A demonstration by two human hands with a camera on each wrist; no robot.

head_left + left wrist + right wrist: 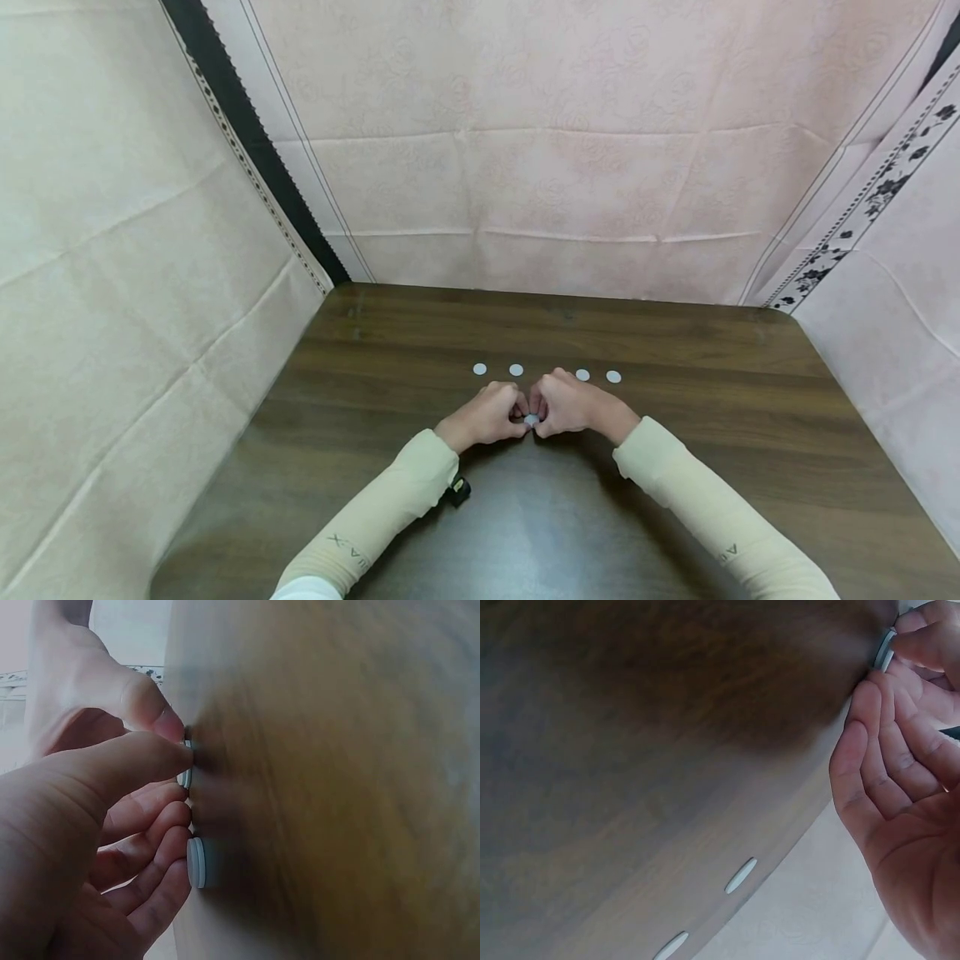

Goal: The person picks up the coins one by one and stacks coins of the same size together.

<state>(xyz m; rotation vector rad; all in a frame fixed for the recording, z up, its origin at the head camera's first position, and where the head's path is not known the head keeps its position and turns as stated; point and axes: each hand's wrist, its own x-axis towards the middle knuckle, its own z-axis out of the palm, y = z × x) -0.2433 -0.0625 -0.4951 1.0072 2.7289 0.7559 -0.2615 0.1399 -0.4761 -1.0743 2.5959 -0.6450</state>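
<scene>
A small, round, pale disc point(531, 420) lies low over the table between the fingertips of both hands. My left hand point(491, 414) pinches it from the left, thumb nearest me and fingers beyond. From the right, my right hand point(564, 404) pinches the same disc with thumb and curled fingers. Seen from the left wrist, the held disc point(187, 776) shows edge-on, partly covered by the left thumb point(142, 761). The right wrist view shows this disc point(884, 650) at the fingertips, close to the wooden surface.
Several like discs lie in a row beyond the hands, two on the left, including an outer disc point(480, 369), and two on the right, including an outer disc point(613, 377). The dark wooden table point(375, 350) meets pale cloth hangings point(562, 183) at its back and sides.
</scene>
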